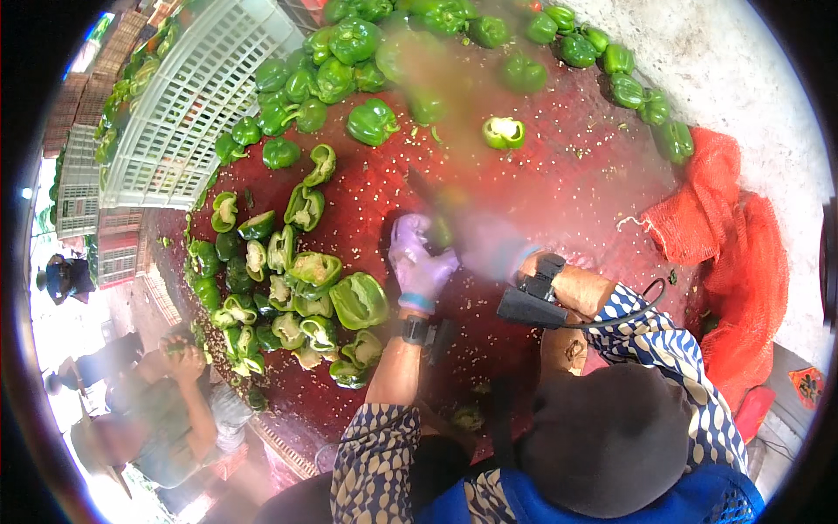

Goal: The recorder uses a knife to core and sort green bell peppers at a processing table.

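My left hand [419, 255], in a thin purple glove, is curled around a green bell pepper [441, 232] above the red work surface [366, 216]. Close to its right is my gloved right hand [491, 243], blurred by a smear on the lens. A dark knife blade [422, 186] points up and left from the right hand; the grip on its handle is hidden in the blur. Cut pepper halves [314, 268] with pale cores lie heaped left of my left hand. One cut pepper [504, 133] lies farther off, beyond both hands.
Whole green peppers [334, 78] are piled at the far side. A white plastic crate [203, 98] stands tilted at the left rear. Red mesh sacking [740, 262] hangs along the right edge. Another person [157, 406] sits at lower left. Seeds are scattered over the red surface.
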The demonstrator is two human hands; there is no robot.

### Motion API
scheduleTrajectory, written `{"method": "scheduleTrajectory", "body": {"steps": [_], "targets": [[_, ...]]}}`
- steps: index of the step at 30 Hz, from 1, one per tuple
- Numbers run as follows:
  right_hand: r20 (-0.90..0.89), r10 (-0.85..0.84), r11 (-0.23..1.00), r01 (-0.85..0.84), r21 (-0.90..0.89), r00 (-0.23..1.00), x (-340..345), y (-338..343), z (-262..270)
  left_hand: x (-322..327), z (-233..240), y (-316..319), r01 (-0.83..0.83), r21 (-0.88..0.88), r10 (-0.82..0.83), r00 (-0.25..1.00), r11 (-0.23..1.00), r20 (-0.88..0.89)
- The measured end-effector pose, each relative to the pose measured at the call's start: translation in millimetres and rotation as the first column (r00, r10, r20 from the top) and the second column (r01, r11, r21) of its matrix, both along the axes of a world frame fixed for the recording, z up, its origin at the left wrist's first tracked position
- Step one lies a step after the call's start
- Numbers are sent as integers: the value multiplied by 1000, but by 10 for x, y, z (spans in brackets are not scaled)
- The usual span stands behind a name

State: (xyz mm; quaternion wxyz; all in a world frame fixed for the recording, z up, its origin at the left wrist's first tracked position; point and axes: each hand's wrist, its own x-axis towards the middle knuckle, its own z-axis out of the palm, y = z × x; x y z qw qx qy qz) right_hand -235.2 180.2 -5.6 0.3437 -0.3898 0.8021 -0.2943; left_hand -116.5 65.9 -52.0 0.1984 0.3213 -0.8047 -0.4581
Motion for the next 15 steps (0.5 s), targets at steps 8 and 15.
{"method": "scheduleTrajectory", "body": {"steps": [8,15], "targets": [[905,-292,654,755,-46,308,29,491,-1118,163,165,-105,170,712,332,795,682,-508],[790,-507,594,804,30,345,-9,1167,-85,-44,79,-289,217,747,214,875,628,-434]]}}
